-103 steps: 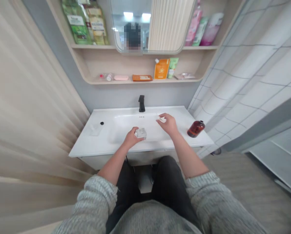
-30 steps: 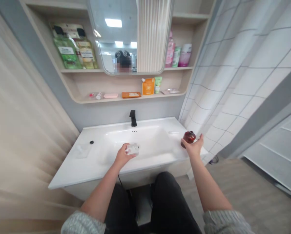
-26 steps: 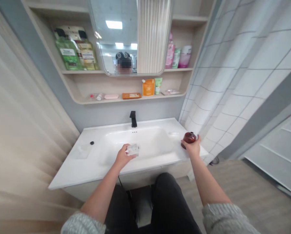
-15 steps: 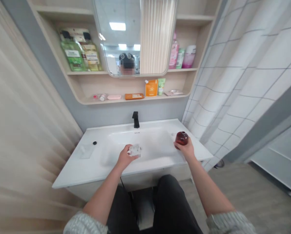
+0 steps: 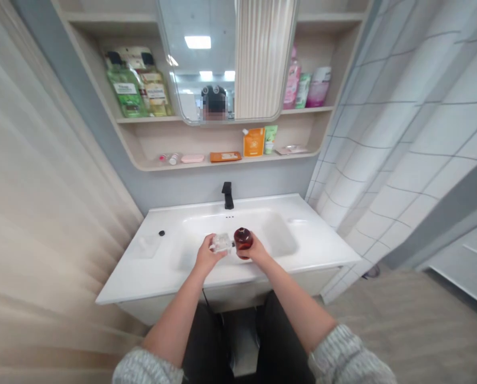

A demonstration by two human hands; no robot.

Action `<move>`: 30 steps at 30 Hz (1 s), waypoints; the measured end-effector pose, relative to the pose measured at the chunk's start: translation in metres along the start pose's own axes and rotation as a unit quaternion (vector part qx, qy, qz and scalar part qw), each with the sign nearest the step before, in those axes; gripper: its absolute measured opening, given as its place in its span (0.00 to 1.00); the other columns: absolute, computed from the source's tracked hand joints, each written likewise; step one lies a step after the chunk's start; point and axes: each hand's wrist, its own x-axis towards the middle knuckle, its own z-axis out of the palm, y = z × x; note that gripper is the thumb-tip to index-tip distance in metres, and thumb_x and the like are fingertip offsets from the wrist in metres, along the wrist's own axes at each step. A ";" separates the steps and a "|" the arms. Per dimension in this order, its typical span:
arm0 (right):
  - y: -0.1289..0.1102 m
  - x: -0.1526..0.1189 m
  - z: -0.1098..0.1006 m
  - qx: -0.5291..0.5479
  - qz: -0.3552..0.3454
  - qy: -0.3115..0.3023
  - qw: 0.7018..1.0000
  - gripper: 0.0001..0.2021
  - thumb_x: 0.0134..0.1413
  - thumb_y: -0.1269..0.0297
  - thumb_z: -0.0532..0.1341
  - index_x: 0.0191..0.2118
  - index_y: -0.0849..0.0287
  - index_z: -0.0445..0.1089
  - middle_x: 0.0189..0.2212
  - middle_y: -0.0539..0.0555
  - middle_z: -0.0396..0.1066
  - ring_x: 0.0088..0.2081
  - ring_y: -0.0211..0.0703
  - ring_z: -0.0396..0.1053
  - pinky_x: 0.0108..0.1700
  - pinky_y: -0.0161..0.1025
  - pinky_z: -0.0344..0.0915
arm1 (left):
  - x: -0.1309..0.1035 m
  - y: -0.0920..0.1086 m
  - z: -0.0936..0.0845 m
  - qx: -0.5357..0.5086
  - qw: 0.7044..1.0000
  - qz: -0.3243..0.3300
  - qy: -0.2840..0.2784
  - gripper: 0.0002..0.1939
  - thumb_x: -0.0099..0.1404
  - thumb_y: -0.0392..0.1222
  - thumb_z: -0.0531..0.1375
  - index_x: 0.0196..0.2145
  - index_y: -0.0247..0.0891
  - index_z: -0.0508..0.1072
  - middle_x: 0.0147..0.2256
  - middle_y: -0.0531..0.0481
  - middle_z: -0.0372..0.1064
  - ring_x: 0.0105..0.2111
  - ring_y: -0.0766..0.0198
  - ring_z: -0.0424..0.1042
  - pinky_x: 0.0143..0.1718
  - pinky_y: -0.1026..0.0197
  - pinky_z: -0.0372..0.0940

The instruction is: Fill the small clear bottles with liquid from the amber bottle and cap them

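Over the front part of the white sink (image 5: pixel 276 234), my left hand (image 5: pixel 205 258) is closed on a small clear box-like container (image 5: pixel 221 242), whose exact kind I cannot make out. My right hand (image 5: pixel 256 249) grips a dark red-brown bottle (image 5: pixel 243 240) from its right side. The bottle is roughly upright and its top shows a small opening with no cap on it. Bottle and clear container are side by side, very close; whether they touch I cannot tell.
A black faucet (image 5: pixel 228 195) stands behind the basin. On the left counter lie a small black cap (image 5: pixel 161 233) and a clear flat tray (image 5: pixel 144 247). Above, a shelf (image 5: pixel 154 166) holds an orange pouch (image 5: pixel 254 142) and several toiletries. Curtains hang at both sides.
My right hand has carried the bottle left, from the right counter side to beside the clear container. My left hand keeps its hold, nearly still. The view has shifted slightly.
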 end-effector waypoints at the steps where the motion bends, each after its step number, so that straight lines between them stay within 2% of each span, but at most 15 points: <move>1: 0.001 0.000 0.003 -0.016 -0.001 -0.012 1.000 0.37 0.26 0.64 0.79 0.51 0.53 0.73 0.39 0.49 0.81 0.41 0.52 0.78 0.52 0.51 0.76 | 0.000 0.001 0.000 -0.010 1.000 -0.001 0.006 0.42 0.42 0.39 0.80 0.54 0.44 0.71 0.50 0.46 0.78 0.49 0.52 0.80 0.48 0.51 0.76; 6: 0.004 -0.001 0.001 -0.086 -0.024 -0.056 0.994 0.38 0.30 0.64 0.78 0.54 0.53 0.73 0.44 0.50 0.82 0.45 0.52 0.78 0.54 0.50 0.75 | -0.001 0.006 -0.001 -0.047 0.999 -0.008 0.007 0.40 0.41 0.44 0.81 0.51 0.44 0.72 0.49 0.46 0.77 0.50 0.52 0.79 0.49 0.51 0.75; 10: 0.005 -0.002 -0.002 -0.091 -0.022 -0.072 0.993 0.39 0.31 0.65 0.78 0.56 0.53 0.72 0.44 0.50 0.82 0.45 0.52 0.79 0.53 0.49 0.75 | -0.001 0.010 -0.003 -0.035 0.999 -0.012 0.009 0.42 0.41 0.44 0.81 0.53 0.43 0.73 0.50 0.45 0.78 0.49 0.52 0.79 0.50 0.51 0.74; 14: 0.004 -0.003 -0.001 -0.085 -0.024 -0.070 0.994 0.40 0.31 0.66 0.79 0.57 0.53 0.72 0.46 0.51 0.82 0.45 0.54 0.80 0.54 0.50 0.75 | 0.002 0.017 -0.011 0.005 1.000 -0.008 -0.026 0.44 0.42 0.45 0.80 0.56 0.42 0.73 0.51 0.43 0.78 0.51 0.51 0.79 0.50 0.52 0.74; 20: 0.003 -0.003 -0.001 -0.095 -0.037 -0.075 0.992 0.42 0.31 0.67 0.79 0.59 0.52 0.71 0.49 0.53 0.82 0.48 0.56 0.80 0.56 0.52 0.75 | 0.015 0.042 -0.026 0.088 0.991 0.020 -0.094 0.44 0.43 0.46 0.80 0.58 0.41 0.76 0.53 0.43 0.78 0.55 0.48 0.77 0.50 0.53 0.74; 30: 0.007 -0.004 0.002 -0.126 -0.062 -0.085 0.986 0.39 0.34 0.67 0.78 0.59 0.51 0.72 0.48 0.51 0.82 0.48 0.55 0.80 0.55 0.51 0.74 | 0.029 0.061 -0.038 0.160 0.976 0.040 -0.142 0.43 0.42 0.43 0.81 0.57 0.39 0.79 0.54 0.43 0.79 0.47 0.52 0.80 0.49 0.51 0.76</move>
